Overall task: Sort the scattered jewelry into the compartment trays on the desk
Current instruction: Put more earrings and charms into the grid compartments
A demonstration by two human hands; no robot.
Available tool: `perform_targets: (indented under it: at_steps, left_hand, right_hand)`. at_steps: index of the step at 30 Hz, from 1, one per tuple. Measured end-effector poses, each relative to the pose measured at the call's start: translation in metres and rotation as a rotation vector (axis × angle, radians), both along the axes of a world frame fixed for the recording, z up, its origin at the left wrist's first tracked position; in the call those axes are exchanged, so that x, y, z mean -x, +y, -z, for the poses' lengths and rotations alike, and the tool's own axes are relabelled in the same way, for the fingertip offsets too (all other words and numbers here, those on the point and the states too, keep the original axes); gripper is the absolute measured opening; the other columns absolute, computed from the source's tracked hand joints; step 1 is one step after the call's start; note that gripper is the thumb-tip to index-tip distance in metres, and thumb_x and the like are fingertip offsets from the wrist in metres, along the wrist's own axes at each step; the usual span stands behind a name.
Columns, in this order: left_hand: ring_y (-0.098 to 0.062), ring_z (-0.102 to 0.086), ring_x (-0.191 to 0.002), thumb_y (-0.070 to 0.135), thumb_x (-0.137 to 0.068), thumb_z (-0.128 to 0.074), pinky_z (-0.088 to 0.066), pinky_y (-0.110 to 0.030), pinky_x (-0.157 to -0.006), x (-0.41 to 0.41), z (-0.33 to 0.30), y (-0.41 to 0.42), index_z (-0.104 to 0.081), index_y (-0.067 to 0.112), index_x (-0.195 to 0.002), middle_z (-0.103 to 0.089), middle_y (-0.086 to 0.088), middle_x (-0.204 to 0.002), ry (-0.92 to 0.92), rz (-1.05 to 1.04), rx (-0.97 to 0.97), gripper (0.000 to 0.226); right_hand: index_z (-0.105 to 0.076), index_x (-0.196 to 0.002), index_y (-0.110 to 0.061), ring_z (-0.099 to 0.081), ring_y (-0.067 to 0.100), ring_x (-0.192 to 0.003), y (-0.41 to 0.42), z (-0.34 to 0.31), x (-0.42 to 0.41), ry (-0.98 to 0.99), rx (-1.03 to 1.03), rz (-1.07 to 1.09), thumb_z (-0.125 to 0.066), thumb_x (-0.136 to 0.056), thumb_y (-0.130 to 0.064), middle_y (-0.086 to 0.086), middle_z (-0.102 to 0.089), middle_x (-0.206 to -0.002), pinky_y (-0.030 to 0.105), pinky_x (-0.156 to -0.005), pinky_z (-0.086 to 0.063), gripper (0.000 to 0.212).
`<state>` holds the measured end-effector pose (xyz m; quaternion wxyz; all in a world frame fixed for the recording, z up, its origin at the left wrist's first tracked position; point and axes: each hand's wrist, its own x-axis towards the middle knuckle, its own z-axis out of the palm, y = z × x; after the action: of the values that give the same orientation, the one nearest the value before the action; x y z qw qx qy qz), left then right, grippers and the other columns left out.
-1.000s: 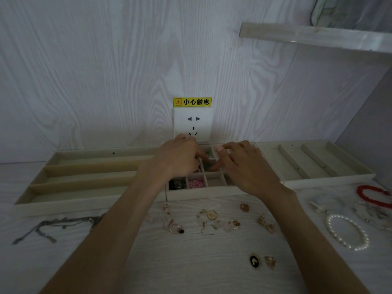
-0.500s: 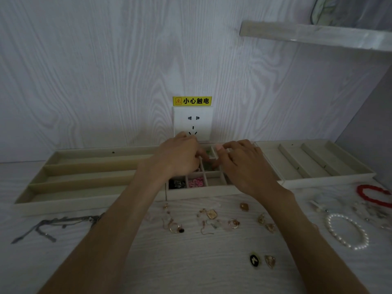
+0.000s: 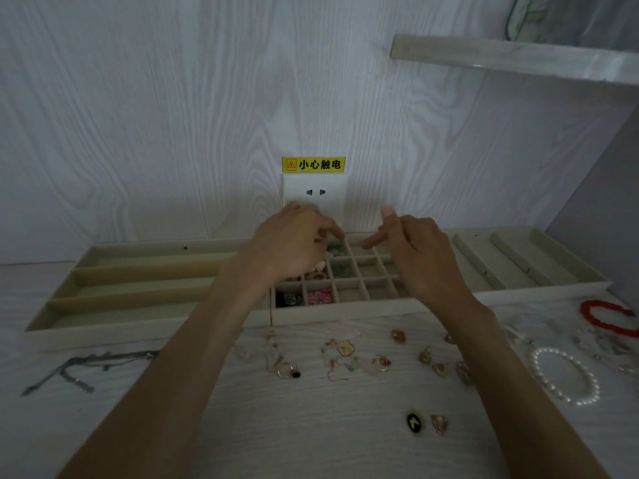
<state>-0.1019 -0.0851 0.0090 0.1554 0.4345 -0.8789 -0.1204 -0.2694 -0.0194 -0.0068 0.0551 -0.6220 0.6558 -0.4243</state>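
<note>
A beige grid tray (image 3: pixel 345 312) stands at the middle of the desk, with a pink piece (image 3: pixel 320 298) and a black-and-white piece (image 3: pixel 289 299) in its front cells. My left hand (image 3: pixel 290 247) hovers over the tray's back left cells with its fingers bent down; whether they pinch anything is hidden. My right hand (image 3: pixel 418 261) is raised over the right cells, fingers spread and one fingertip pointing up, holding nothing. Loose jewelry lies in front of the tray: a gold ring (image 3: pixel 285 370), a gold pendant (image 3: pixel 345 348), a black oval pin (image 3: pixel 414 422).
A long-slot tray (image 3: pixel 138 271) adjoins the grid tray on the left and another slotted tray (image 3: pixel 501 261) on the right. A grey chain (image 3: pixel 86 366) lies at the left, a pearl bracelet (image 3: pixel 567 375) and a red bracelet (image 3: pixel 605 316) at the right. A wall socket (image 3: pixel 314 195) sits behind the hands.
My hands were together over a back cell of the grid tray. They have drawn apart, and my right hand has lifted with its fingers spread.
</note>
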Motion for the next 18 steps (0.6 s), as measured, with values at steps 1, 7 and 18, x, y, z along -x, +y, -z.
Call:
perform_targets:
  at_steps: [1, 7, 18]
  left_hand:
    - [-0.012, -0.037, -0.109, 0.010, -0.090, -0.047, -0.039, -0.031, -0.086, -0.001, -0.002, 0.000, -0.061, 0.034, -0.118, -0.048, 0.008, -0.103, 0.009, -0.002, 0.006, 0.040]
    - [-0.012, -0.046, -0.102, 0.015, -0.092, -0.050, -0.045, -0.036, -0.086, -0.010, -0.016, 0.015, -0.064, 0.031, -0.115, -0.052, 0.011, -0.099, 0.033, 0.028, 0.009, 0.032]
    - [-0.002, -0.059, -0.089, 0.023, -0.093, -0.053, -0.050, -0.025, -0.078, -0.074, -0.007, 0.091, -0.065, 0.040, -0.109, -0.063, 0.018, -0.102, 0.047, 0.000, -0.080, 0.026]
  right_hand:
    - [-0.076, -0.076, -0.020, -0.040, 0.000, -0.054, 0.001, -0.002, 0.001, -0.026, -0.008, -0.017, -0.026, -0.100, -0.042, -0.019, -0.047, -0.041, 0.036, -0.078, -0.045, 0.060]
    - [-0.073, -0.081, -0.023, -0.047, -0.003, -0.041, 0.021, -0.014, 0.003, -0.096, -0.168, -0.082, -0.029, -0.099, -0.044, -0.015, -0.042, -0.034, 0.021, -0.054, -0.031, 0.052]
    - [-0.070, -0.090, -0.038, -0.055, -0.001, -0.079, 0.087, 0.004, -0.013, 0.103, -0.268, -0.299, -0.064, -0.085, -0.036, -0.022, -0.065, -0.087, 0.022, -0.076, -0.047, 0.007]
